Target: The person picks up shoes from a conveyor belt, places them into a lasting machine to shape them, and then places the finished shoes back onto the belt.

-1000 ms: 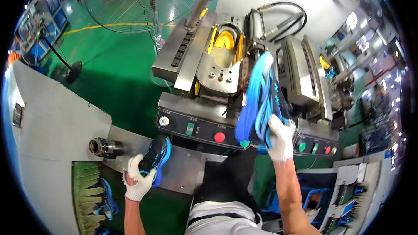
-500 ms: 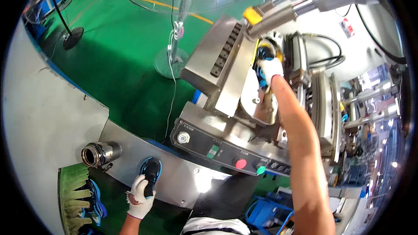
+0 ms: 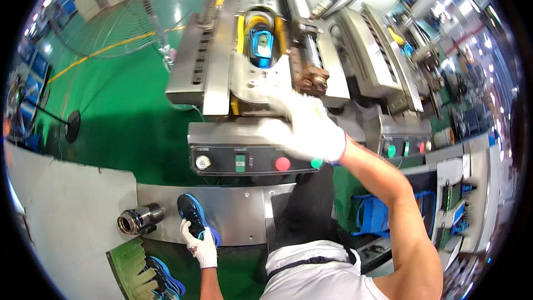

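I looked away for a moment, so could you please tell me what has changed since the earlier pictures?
The blue shoe went forward into the machine; the right hand has let go of it and drawn back toward the person, now blurred over the control panel. The left hand stays on the other shoe at the metal shelf.

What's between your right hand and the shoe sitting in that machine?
In the head view, the front part of the shiny metal plate lies between the motion-blurred right hand and the shoe.
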`<control>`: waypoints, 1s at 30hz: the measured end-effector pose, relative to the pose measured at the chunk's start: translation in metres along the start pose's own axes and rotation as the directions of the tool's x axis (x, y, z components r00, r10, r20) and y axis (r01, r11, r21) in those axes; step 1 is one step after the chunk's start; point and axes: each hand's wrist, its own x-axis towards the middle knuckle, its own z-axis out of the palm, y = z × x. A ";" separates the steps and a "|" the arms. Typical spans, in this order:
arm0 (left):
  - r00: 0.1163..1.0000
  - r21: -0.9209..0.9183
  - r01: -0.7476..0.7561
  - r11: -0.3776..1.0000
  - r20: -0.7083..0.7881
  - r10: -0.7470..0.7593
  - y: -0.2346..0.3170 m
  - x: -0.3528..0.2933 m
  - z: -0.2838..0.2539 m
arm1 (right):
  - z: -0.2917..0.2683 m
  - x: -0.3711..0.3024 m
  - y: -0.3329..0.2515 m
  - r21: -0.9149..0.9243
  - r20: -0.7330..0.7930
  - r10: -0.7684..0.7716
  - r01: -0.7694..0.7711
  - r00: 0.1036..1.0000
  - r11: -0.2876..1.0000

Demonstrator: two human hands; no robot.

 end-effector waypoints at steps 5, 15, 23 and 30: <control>0.833 0.102 -0.441 0.892 0.416 0.364 0.008 0.008 -0.042 | 0.071 -0.162 0.077 -0.273 -0.095 0.203 -0.222 0.975 0.936; 0.656 0.040 -0.681 0.731 0.476 0.585 0.156 0.006 -0.007 | 0.066 -0.279 0.095 0.099 -0.005 0.113 -0.112 0.994 0.989; 0.211 -0.482 -0.740 0.469 0.495 0.843 0.338 -0.131 0.141 | 0.104 -0.416 0.071 0.490 -0.408 0.474 -0.251 0.780 0.835; -0.579 -0.993 -0.022 -0.113 -0.079 0.811 0.526 -0.288 0.174 | 0.012 -0.545 0.081 0.413 -0.878 0.475 -0.597 -0.060 0.688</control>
